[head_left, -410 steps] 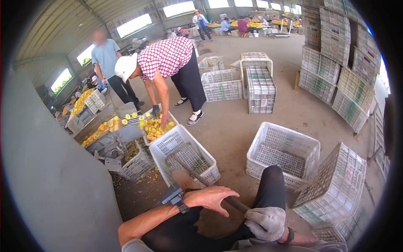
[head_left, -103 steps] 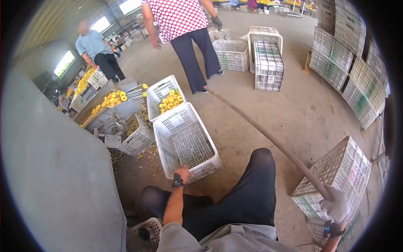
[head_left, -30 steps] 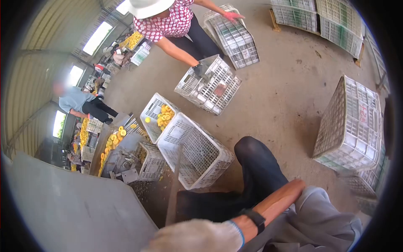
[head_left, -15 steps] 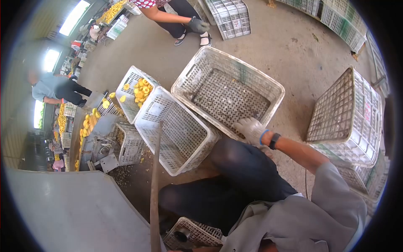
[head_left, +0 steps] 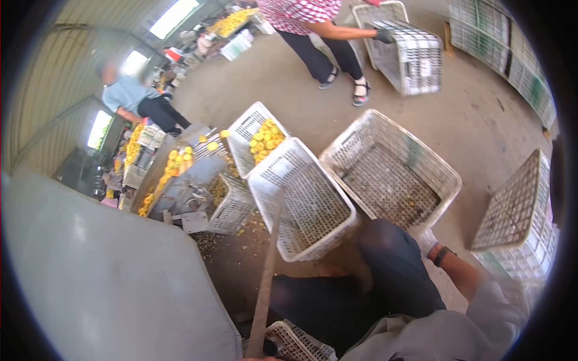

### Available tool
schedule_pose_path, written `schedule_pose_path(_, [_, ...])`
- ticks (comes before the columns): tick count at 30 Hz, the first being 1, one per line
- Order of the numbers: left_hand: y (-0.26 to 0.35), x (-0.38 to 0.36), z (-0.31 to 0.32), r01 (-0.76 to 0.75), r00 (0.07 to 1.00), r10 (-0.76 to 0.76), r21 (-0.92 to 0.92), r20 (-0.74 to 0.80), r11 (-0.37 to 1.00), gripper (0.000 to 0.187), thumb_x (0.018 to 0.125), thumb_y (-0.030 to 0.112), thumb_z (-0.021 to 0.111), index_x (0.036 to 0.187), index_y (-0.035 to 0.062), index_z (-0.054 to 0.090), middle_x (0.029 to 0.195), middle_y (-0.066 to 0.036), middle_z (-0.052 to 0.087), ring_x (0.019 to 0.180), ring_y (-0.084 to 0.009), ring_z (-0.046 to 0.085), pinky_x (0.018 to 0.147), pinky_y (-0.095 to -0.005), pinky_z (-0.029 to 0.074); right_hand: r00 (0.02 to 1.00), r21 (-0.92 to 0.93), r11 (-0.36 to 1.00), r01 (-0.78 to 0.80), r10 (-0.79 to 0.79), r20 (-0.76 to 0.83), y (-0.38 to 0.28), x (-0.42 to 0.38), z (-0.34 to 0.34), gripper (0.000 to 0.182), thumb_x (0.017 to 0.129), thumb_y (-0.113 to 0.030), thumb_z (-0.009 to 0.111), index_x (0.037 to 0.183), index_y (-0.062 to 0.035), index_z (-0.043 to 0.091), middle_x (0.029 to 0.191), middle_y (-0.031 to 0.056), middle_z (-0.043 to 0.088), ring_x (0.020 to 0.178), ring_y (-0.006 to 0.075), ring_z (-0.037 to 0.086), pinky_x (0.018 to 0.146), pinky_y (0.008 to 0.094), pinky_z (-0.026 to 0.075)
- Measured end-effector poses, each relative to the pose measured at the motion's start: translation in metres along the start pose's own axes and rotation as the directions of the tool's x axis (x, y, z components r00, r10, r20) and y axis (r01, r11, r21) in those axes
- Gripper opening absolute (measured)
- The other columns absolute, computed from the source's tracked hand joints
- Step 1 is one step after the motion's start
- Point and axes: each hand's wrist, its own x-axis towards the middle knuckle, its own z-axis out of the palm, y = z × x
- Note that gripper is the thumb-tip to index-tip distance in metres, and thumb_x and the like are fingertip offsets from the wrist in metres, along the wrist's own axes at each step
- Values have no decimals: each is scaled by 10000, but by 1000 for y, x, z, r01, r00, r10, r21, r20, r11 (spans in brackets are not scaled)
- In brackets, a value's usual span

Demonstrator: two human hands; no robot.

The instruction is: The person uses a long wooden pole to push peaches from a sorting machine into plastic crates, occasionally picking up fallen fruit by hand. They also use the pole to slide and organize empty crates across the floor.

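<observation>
My right hand (head_left: 426, 242), in a pale glove, is at the near corner of a worn white plastic crate (head_left: 394, 221), closed on its rim as far as I can see; my knee partly hides that edge. The crate stands open side up, with dirt and small bits on its floor. Only a sliver of my left hand (head_left: 259, 359) shows at the bottom edge, around the lower end of a wooden stick (head_left: 269, 274). The stick slants up, its tip over a second white crate (head_left: 346, 225) beside the first.
Yellow fruit pieces (head_left: 265, 139) lie in a third crate (head_left: 244, 129), near a machine (head_left: 188, 197) carrying more fruit. A grey metal panel (head_left: 114, 271) fills the left. Crates (head_left: 512, 207) stand at right. A co-worker (head_left: 307, 18) handles a crate (head_left: 415, 63) ahead; another person (head_left: 129, 96) stands left.
My view has swung, so things sit further right and lower. My right hand has shifted from inside the crate's near edge to its corner. The co-worker ahead has straightened and now touches a crate.
</observation>
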Motion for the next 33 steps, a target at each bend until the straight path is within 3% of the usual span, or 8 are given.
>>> schedule_pose_path(14, [-25,15,-18,3,997,1,-53,71,999,418,1154,413,299,857,120,324,527,27,267,388,-73,227,344,-225,274,984,-160,980,-114,133,117,42,-25,-25,767,785,-809,605,832,-55,739,698,202,689,738,418,718,714,541,553])
schedule_pose_path(18, [-28,25,-2,-16,992,16,-3,127,1000,402,1143,436,357,893,121,358,539,24,285,396,-61,233,347,-229,259,984,133,983,-128,143,-110,23,-13,-61,764,881,-720,577,1196,-35,699,996,220,724,918,407,716,805,498,565])
schedule_pose_path(19, [-33,26,3,-4,993,7,-26,115,1000,399,1139,441,375,901,121,366,542,24,289,400,-59,235,348,-229,257,972,149,965,-214,225,-63,-2,4,-99,645,925,-552,637,1313,-37,641,1121,220,701,1013,406,696,859,478,564])
schedule_pose_path(22, [-40,33,24,50,993,-40,-90,114,995,382,1104,461,488,962,119,396,560,20,332,421,-59,274,354,-234,256,896,260,946,-193,278,-346,-43,44,-143,499,921,-360,707,1302,-42,652,1131,226,703,1035,414,694,880,466,569])
schedule_pose_path(26, [-42,44,52,120,966,-71,-188,250,975,386,1076,450,554,1025,90,423,554,-7,380,429,-97,349,396,-255,327,849,459,877,141,132,-511,-145,79,-259,468,868,-127,735,1316,-22,649,1238,220,695,1162,395,677,997,438,539])
schedule_pose_path(30, [-28,34,84,254,909,-126,-289,398,923,235,981,108,643,976,41,417,628,-29,466,533,-126,467,516,-296,432,793,418,820,391,-69,-605,-211,78,-327,603,835,-258,792,1365,-28,622,1308,216,672,1158,391,683,970,436,556])
schedule_pose_path(31, [-24,29,98,160,897,0,-323,443,933,176,995,76,615,1003,34,444,557,-49,435,434,-147,424,420,-280,358,757,367,806,464,-146,-638,-219,73,-337,666,820,-313,812,1388,-31,608,1322,218,664,1146,396,686,949,435,568])
schedule_pose_path(33, [-22,15,103,132,782,131,-366,610,921,255,895,-24,684,1082,1,512,647,-70,551,548,-174,555,499,-296,444,734,404,719,566,-215,-645,-233,53,-358,745,791,-413,852,1355,13,617,1339,248,654,1206,410,659,1012,451,529])
